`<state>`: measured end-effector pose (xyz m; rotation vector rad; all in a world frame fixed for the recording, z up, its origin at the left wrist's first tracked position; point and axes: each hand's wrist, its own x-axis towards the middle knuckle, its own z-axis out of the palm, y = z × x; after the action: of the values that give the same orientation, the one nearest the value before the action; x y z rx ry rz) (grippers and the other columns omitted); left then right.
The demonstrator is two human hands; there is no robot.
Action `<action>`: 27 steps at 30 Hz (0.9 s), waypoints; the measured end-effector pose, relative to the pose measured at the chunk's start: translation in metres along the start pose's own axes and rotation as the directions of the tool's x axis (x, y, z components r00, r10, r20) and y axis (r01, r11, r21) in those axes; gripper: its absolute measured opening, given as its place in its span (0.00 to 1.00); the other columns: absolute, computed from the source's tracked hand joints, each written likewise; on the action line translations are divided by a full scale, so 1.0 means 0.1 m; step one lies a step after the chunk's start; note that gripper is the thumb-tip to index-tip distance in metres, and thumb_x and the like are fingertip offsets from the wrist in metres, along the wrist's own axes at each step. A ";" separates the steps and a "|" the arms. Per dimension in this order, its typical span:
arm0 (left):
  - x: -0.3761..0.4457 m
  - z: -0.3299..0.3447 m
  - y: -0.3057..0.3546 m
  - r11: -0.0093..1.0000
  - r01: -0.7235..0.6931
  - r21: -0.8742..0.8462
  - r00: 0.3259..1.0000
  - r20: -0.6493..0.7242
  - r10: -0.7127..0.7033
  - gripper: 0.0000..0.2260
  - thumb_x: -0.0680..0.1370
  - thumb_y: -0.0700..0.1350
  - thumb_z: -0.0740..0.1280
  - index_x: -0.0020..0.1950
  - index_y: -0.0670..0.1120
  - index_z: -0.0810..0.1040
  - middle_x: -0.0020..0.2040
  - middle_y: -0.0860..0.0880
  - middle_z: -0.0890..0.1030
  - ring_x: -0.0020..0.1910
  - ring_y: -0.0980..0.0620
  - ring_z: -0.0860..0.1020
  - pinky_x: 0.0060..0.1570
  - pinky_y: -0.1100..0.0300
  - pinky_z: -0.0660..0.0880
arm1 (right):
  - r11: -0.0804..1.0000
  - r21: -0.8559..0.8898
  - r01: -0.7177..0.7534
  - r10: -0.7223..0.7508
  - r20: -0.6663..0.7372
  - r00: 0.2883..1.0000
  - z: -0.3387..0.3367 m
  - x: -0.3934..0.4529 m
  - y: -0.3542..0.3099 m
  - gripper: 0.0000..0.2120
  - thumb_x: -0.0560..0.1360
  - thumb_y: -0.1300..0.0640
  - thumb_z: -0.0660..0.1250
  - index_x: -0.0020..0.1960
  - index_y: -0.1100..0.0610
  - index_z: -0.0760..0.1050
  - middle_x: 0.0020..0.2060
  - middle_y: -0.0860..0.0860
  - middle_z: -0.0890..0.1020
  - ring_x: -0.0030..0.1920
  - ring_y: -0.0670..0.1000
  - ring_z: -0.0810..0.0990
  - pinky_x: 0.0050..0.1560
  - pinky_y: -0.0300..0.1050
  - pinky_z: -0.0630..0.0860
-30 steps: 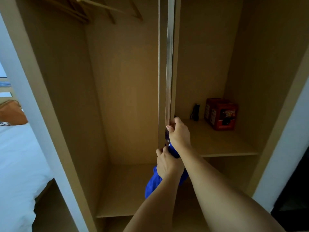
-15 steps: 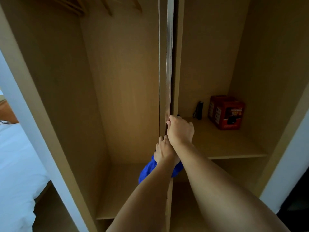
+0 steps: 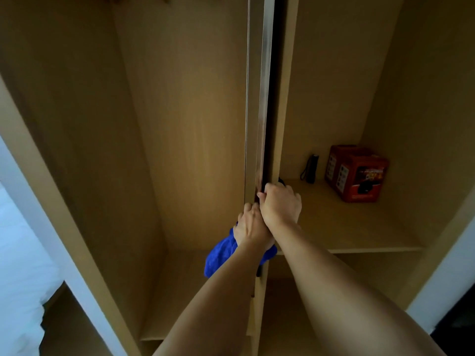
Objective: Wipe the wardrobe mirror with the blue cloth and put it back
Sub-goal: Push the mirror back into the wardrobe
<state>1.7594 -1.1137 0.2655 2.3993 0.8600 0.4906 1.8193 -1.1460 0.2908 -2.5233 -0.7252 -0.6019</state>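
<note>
I am in a bedroom, facing an open built-in wardrobe (image 3: 180, 124) of pale wood. White bedding (image 3: 18, 265) lies at my left. On the wardrobe's right-hand shelf (image 3: 347, 227) stand red boxes (image 3: 357, 173) and a small black torch (image 3: 311, 168).

Blue cloth (image 3: 218, 255) bunched, hanging beside edge-on mirror door (image 3: 263, 98).

Both arms stretched forward, right hand (image 3: 280, 205) curled above, left hand (image 3: 250, 228) just below it, fingers curled, wrists touching
</note>
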 end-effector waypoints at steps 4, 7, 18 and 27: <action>0.14 0.02 -0.01 1.000 -0.006 0.011 1.000 0.029 0.005 0.23 0.73 0.50 0.67 0.65 0.48 0.66 0.62 0.49 0.69 0.59 0.47 0.71 0.58 0.47 0.72 | 0.996 0.007 -0.091 0.091 -0.008 0.996 0.05 0.09 -0.02 0.15 0.77 0.43 0.62 0.54 0.53 0.77 0.49 0.51 0.79 0.52 0.52 0.77 0.50 0.47 0.71; 0.23 0.01 -0.02 1.000 -0.001 0.009 0.999 0.046 0.000 0.23 0.73 0.50 0.67 0.66 0.48 0.66 0.62 0.49 0.69 0.59 0.47 0.71 0.57 0.46 0.72 | 0.979 0.074 -0.188 0.189 -0.009 0.982 0.08 0.14 -0.03 0.19 0.74 0.40 0.65 0.55 0.55 0.75 0.50 0.52 0.78 0.52 0.52 0.77 0.49 0.48 0.75; 0.45 0.05 -0.06 0.999 -0.029 0.028 0.997 0.074 0.027 0.19 0.74 0.51 0.65 0.63 0.47 0.67 0.62 0.48 0.68 0.59 0.45 0.71 0.57 0.45 0.72 | 0.854 0.247 -0.459 0.453 0.082 0.888 0.23 0.20 0.06 0.31 0.69 0.35 0.69 0.58 0.57 0.66 0.53 0.54 0.77 0.49 0.56 0.80 0.38 0.46 0.69; 0.57 0.12 -0.17 0.992 -0.092 0.086 0.991 0.102 0.083 0.22 0.73 0.49 0.67 0.65 0.49 0.66 0.61 0.49 0.67 0.61 0.48 0.70 0.61 0.49 0.71 | 0.983 -0.082 0.164 -0.178 -0.200 0.963 0.17 0.13 0.02 0.09 0.77 0.53 0.63 0.55 0.54 0.75 0.51 0.51 0.78 0.52 0.53 0.76 0.50 0.48 0.70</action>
<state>1.7990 -1.0695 0.2546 2.5295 0.7511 0.3700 1.8354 -1.1334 0.2836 -2.4232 -0.8635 -0.9466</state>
